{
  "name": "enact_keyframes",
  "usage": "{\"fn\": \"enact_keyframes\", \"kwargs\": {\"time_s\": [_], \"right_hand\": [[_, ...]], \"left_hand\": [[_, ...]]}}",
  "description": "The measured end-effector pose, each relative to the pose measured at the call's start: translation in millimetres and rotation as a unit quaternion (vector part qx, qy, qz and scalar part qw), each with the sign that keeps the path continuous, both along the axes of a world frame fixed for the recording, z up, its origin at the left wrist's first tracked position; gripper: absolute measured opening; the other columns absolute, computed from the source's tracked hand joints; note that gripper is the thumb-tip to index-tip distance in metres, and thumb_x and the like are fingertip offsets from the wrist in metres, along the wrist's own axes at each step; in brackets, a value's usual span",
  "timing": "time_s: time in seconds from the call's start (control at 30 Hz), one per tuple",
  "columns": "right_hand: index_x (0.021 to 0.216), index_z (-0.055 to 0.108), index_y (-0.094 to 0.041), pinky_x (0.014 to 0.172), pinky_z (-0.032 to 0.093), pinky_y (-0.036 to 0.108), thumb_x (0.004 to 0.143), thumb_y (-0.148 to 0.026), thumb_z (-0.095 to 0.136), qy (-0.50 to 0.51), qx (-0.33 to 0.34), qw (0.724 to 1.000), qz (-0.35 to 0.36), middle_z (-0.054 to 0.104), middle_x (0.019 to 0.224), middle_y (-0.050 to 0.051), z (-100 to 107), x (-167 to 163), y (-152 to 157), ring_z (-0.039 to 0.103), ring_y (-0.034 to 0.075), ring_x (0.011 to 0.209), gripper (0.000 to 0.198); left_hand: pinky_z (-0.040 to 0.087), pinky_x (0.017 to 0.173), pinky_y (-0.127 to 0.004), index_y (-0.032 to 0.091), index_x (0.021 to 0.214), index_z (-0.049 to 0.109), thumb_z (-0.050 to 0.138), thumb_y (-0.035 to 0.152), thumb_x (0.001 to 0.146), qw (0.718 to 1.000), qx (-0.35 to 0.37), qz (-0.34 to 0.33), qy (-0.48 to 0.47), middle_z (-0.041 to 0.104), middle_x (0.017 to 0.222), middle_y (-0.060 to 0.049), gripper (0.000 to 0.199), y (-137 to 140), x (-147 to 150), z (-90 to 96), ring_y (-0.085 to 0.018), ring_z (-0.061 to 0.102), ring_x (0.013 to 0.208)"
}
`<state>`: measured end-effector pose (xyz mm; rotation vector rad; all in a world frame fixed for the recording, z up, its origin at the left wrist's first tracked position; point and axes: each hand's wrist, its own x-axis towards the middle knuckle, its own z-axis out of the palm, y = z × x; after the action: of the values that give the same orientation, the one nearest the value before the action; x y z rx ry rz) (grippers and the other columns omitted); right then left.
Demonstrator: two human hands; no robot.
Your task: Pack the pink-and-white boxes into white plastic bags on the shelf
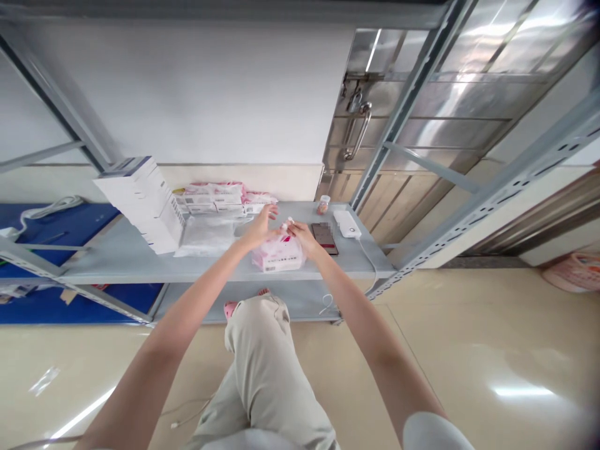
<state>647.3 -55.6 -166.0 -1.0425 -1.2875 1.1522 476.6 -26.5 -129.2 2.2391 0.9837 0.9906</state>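
Note:
A pink-and-white plastic-wrapped package stands near the front edge of the grey shelf, a barcode low on its front. Just above its top, my left hand has its fingers apart and curved, the thumb pointing towards the right hand. At the package's upper right, my right hand has thumb and fingers pinched together. Small white bits show at the fingertips of both hands; what they are is too small to tell. Behind my left hand lie flat clear plastic bags, and more pink-and-white packages are lined up along the wall.
A leaning stack of white boxes stands on the shelf at left. To the right are a phone, a white power bank with a cable, and a small lidded jar. Metal uprights frame the shelf.

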Motion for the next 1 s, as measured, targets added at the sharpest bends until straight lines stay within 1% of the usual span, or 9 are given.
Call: {"fn": "enact_keyframes", "kwargs": {"time_s": [0.07, 0.17, 0.33, 0.4, 0.57, 0.63, 0.73, 0.87, 1.0], "right_hand": [[0.065, 0.054, -0.02, 0.06, 0.038, 0.024, 0.067, -0.064, 0.066, -0.017, 0.019, 0.999, 0.025, 0.044, 0.06, -0.005, 2, 4, -1, 0.042, 0.01, 0.059, 0.046], [0.064, 0.06, -0.019, 0.065, 0.04, 0.026, 0.073, -0.056, 0.063, -0.098, 0.043, 0.993, 0.052, 0.054, 0.062, -0.002, 7, 12, -3, 0.05, 0.013, 0.064, 0.038], [0.071, 0.071, -0.022, 0.082, 0.044, 0.031, 0.079, -0.028, 0.058, -0.282, 0.11, 0.953, -0.019, 0.072, 0.085, 0.003, 16, 17, -5, 0.063, 0.02, 0.083, 0.016], [0.077, 0.073, -0.025, 0.088, 0.044, 0.032, 0.081, -0.021, 0.053, -0.342, 0.129, 0.93, -0.037, 0.073, 0.093, 0.003, 16, 13, -6, 0.064, 0.02, 0.09, 0.02], [0.08, 0.068, -0.022, 0.082, 0.044, 0.03, 0.082, -0.018, 0.05, -0.404, 0.148, 0.897, -0.1, 0.072, 0.094, 0.005, 4, -1, -8, 0.064, 0.02, 0.089, 0.019], [0.079, 0.066, -0.021, 0.078, 0.044, 0.029, 0.083, -0.02, 0.051, -0.407, 0.142, 0.893, -0.125, 0.071, 0.09, 0.006, 1, -3, -8, 0.064, 0.02, 0.084, 0.015], [0.079, 0.065, -0.022, 0.077, 0.044, 0.028, 0.083, -0.023, 0.052, -0.397, 0.126, 0.897, -0.151, 0.071, 0.09, 0.005, -4, 1, -7, 0.063, 0.02, 0.085, 0.014], [0.078, 0.066, -0.022, 0.082, 0.044, 0.03, 0.082, -0.035, 0.054, -0.308, 0.078, 0.904, -0.286, 0.072, 0.098, 0.005, -29, 15, -19, 0.06, 0.021, 0.097, 0.017], [0.068, 0.062, -0.022, 0.076, 0.044, 0.032, 0.072, -0.046, 0.061, -0.235, -0.037, 0.905, -0.353, 0.072, 0.089, 0.006, -78, 25, -39, 0.061, 0.023, 0.084, 0.024]], "left_hand": [[0.047, 0.076, -0.027, 0.017, 0.113, 0.056, 0.067, 0.032, 0.077, 0.997, -0.079, -0.02, 0.005, 0.064, 0.099, -0.005, 0.041, -2, 2, -11.8, -0.016, 0.06, 0.084], [0.045, 0.07, -0.026, 0.016, 0.089, 0.064, 0.059, 0.034, 0.081, 0.986, -0.165, -0.027, 0.015, 0.065, 0.08, -0.003, 0.02, 1, 2, -20.9, -0.016, 0.06, 0.075], [0.045, 0.065, -0.023, 0.018, 0.081, 0.063, 0.056, 0.027, 0.078, 0.964, -0.261, -0.043, -0.029, 0.063, 0.076, 0.0, 0.012, 6, -4, -21.7, -0.014, 0.058, 0.072], [0.044, 0.062, -0.024, 0.018, 0.084, 0.064, 0.049, 0.031, 0.085, 0.961, -0.269, -0.043, -0.039, 0.062, 0.072, -0.001, 0.02, 7, -5, -24.4, -0.013, 0.056, 0.066], [0.046, 0.063, -0.027, 0.015, 0.108, 0.064, 0.047, 0.021, 0.087, 0.977, -0.213, -0.018, -0.015, 0.065, 0.071, -0.003, 0.028, 7, 4, -34.1, -0.015, 0.057, 0.063], [0.047, 0.07, -0.029, 0.014, 0.097, 0.068, 0.051, 0.016, 0.083, 0.987, -0.16, -0.004, 0.028, 0.068, 0.077, -0.006, 0.022, 6, 9, -34.3, -0.018, 0.06, 0.072], [0.044, 0.088, -0.038, 0.017, 0.081, 0.071, 0.052, 0.016, 0.086, 0.992, -0.01, 0.095, 0.083, 0.07, 0.098, -0.01, 0.02, 3, 7, -32.5, -0.024, 0.059, 0.098], [0.034, 0.098, -0.048, 0.021, 0.086, 0.073, 0.047, 0.01, 0.088, 0.952, 0.158, 0.149, 0.217, 0.065, 0.114, -0.011, 0.029, -4, -27, -44.1, -0.03, 0.05, 0.117], [0.036, 0.092, -0.045, 0.018, 0.088, 0.073, 0.042, 0.005, 0.085, 0.918, 0.161, 0.104, 0.347, 0.064, 0.114, -0.015, 0.033, -18, -68, -77.4, -0.031, 0.052, 0.113]]}}
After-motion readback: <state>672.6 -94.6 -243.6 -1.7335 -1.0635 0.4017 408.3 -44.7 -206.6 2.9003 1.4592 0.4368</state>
